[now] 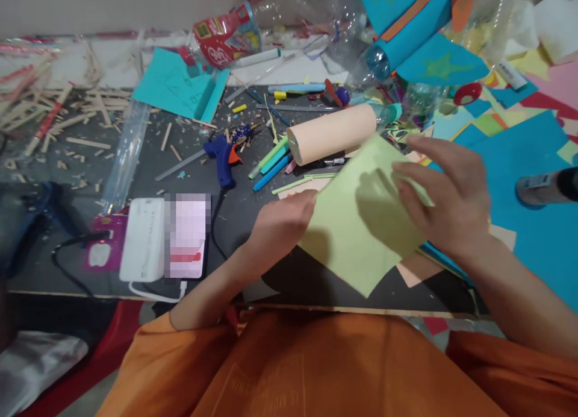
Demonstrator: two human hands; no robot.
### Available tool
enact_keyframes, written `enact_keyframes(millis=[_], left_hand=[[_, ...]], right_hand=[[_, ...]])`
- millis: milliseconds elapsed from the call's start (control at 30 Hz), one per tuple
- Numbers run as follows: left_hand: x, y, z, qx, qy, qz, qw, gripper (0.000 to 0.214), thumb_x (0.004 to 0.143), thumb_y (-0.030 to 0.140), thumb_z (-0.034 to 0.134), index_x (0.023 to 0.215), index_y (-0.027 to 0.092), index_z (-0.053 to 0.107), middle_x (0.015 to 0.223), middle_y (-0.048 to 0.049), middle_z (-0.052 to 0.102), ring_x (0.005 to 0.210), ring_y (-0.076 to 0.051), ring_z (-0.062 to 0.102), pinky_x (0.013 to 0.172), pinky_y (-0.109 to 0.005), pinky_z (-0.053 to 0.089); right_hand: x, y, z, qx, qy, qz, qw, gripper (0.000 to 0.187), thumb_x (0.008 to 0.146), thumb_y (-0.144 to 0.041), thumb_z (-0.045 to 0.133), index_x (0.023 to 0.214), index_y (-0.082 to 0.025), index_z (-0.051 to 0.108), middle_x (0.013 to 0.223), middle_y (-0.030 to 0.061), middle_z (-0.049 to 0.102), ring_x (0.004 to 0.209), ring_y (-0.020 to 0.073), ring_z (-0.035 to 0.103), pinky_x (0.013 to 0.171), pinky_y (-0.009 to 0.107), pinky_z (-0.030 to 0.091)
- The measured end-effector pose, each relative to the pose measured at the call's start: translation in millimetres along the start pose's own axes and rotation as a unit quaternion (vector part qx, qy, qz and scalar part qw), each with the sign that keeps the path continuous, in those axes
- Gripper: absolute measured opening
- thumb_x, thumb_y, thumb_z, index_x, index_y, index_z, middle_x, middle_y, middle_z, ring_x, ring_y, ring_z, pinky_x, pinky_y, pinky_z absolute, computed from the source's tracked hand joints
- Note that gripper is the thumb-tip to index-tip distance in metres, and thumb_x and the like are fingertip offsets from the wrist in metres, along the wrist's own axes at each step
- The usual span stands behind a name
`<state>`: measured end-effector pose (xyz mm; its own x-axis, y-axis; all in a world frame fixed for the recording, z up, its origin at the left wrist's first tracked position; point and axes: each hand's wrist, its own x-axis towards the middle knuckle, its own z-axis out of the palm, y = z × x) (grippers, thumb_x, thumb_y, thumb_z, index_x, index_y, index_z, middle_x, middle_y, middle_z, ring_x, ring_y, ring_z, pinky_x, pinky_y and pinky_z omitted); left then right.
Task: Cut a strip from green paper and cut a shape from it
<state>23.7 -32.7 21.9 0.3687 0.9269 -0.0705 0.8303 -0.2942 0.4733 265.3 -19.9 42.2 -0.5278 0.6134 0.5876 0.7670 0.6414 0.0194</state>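
In the head view a sheet of pale yellow-green paper (336,227) is held up over the dark table near its front edge. My left hand (284,221) pinches the sheet's left edge between thumb and fingers. At the sheet's right side is my right hand (456,197), its fingers apart and curved, casting a shadow on the paper. Just behind the sheet lies a peach-coloured paper tube (334,134) on its side. Several markers (273,167) lie left of the tube, and a blue glue gun (222,158) with an orange trigger rests farther left.
A phone (192,236) and a white power bank (143,239) lie at front left. Wooden sticks (88,143) litter the left side. A plastic bottle (226,36) and a blue paper rocket (415,37) are at the back. Blue paper (519,236) and a dark-capped bottle (544,188) are right.
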Motion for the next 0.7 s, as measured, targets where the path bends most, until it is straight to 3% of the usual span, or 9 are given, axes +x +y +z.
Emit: enact_keyframes(millis=[67, 133, 200, 267, 300, 367, 467, 567, 700], left_hand=[[5, -8, 0.8, -0.122, 0.034, -0.039, 0.991, 0.033, 0.096, 0.027, 0.036, 0.082, 0.017, 0.064, 0.072, -0.0012, 0.066, 0.065, -0.014, 0.059, 0.056, -0.023, 0.042], [9, -17, 4.1, -0.238, 0.087, -0.083, 0.964, 0.037, 0.096, 0.033, 0.037, 0.075, 0.016, 0.061, 0.065, -0.0002, 0.062, 0.063, -0.013, 0.056, 0.056, -0.022, 0.043], [12, -24, 9.8, -0.337, 0.143, -0.114, 0.924, 0.036, 0.095, 0.038, 0.040, 0.079, 0.016, 0.063, 0.071, -0.0014, 0.064, 0.069, -0.014, 0.059, 0.063, -0.024, 0.048], [13, -28, 16.2, -0.420, 0.186, -0.129, 0.879, 0.033, 0.094, 0.041, 0.044, 0.093, 0.017, 0.065, 0.087, -0.0040, 0.069, 0.086, -0.018, 0.064, 0.078, -0.028, 0.052], [14, -29, 19.0, -0.459, 0.201, -0.133, 0.855, 0.032, 0.093, 0.042, 0.046, 0.099, 0.018, 0.065, 0.095, -0.0050, 0.070, 0.096, -0.019, 0.065, 0.087, -0.030, 0.051], [14, -29, 22.6, -0.526, 0.213, -0.138, 0.812, 0.032, 0.091, 0.040, 0.048, 0.110, 0.019, 0.064, 0.106, -0.0065, 0.070, 0.112, -0.022, 0.061, 0.098, -0.034, 0.047], [13, -25, 22.8, -0.591, 0.190, -0.136, 0.772, 0.034, 0.092, 0.035, 0.048, 0.120, 0.019, 0.059, 0.116, -0.0081, 0.068, 0.124, -0.024, 0.055, 0.102, -0.036, 0.046], [11, -22, 19.9, -0.618, 0.162, -0.134, 0.757, 0.037, 0.090, 0.032, 0.050, 0.125, 0.022, 0.054, 0.124, -0.0075, 0.064, 0.125, -0.024, 0.055, 0.098, -0.034, 0.050], [10, -19, 19.3, -0.616, 0.147, -0.157, 0.758, 0.037, 0.083, 0.027, 0.058, 0.120, 0.023, 0.055, 0.120, -0.0065, 0.065, 0.112, -0.022, 0.062, 0.084, -0.028, 0.056]], right_hand=[[-10, 4, -9, 0.019, 0.003, 0.028, 0.999, 0.011, 0.091, -0.013, 0.054, 0.098, -0.019, 0.060, 0.097, 0.0145, 0.075, 0.096, 0.0233, 0.071, 0.079, 0.035, 0.055], [-25, 12, -17, -0.017, 0.013, 0.075, 0.997, 0.010, 0.093, -0.017, 0.053, 0.088, -0.018, 0.062, 0.076, 0.0104, 0.075, 0.074, 0.0197, 0.073, 0.061, 0.028, 0.054], [-42, 20, -25, -0.080, -0.016, 0.120, 0.989, 0.030, 0.097, -0.030, 0.047, 0.076, -0.019, 0.065, 0.065, 0.0083, 0.074, 0.056, 0.0157, 0.069, 0.045, 0.024, 0.046], [-58, 27, -31, -0.063, -0.072, 0.180, 0.979, 0.050, 0.100, -0.042, 0.032, 0.067, -0.020, 0.062, 0.064, 0.0086, 0.073, 0.053, 0.0153, 0.067, 0.043, 0.025, 0.044], [-66, 29, -34, -0.041, -0.117, 0.218, 0.968, 0.053, 0.101, -0.045, 0.027, 0.069, -0.020, 0.062, 0.073, 0.0113, 0.075, 0.064, 0.0183, 0.071, 0.050, 0.026, 0.049], [-82, 32, -36, -0.027, -0.206, 0.248, 0.946, 0.057, 0.099, -0.049, 0.022, 0.092, -0.015, 0.067, 0.096, 0.0180, 0.074, 0.086, 0.0268, 0.071, 0.061, 0.033, 0.054], [-101, 30, -34, -0.068, -0.293, 0.224, 0.927, 0.059, 0.098, -0.045, 0.024, 0.121, -0.004, 0.059, 0.108, 0.0264, 0.067, 0.093, 0.0370, 0.066, 0.066, 0.045, 0.055], [-106, 26, -29, -0.113, -0.308, 0.211, 0.921, 0.050, 0.092, -0.027, 0.033, 0.131, -0.002, 0.052, 0.105, 0.0266, 0.064, 0.090, 0.0371, 0.063, 0.069, 0.047, 0.054], [-92, 26, -21, -0.148, -0.349, 0.179, 0.908, 0.055, 0.083, -0.017, 0.040, 0.136, -0.005, 0.048, 0.094, 0.0226, 0.061, 0.085, 0.0350, 0.060, 0.064, 0.042, 0.052]])
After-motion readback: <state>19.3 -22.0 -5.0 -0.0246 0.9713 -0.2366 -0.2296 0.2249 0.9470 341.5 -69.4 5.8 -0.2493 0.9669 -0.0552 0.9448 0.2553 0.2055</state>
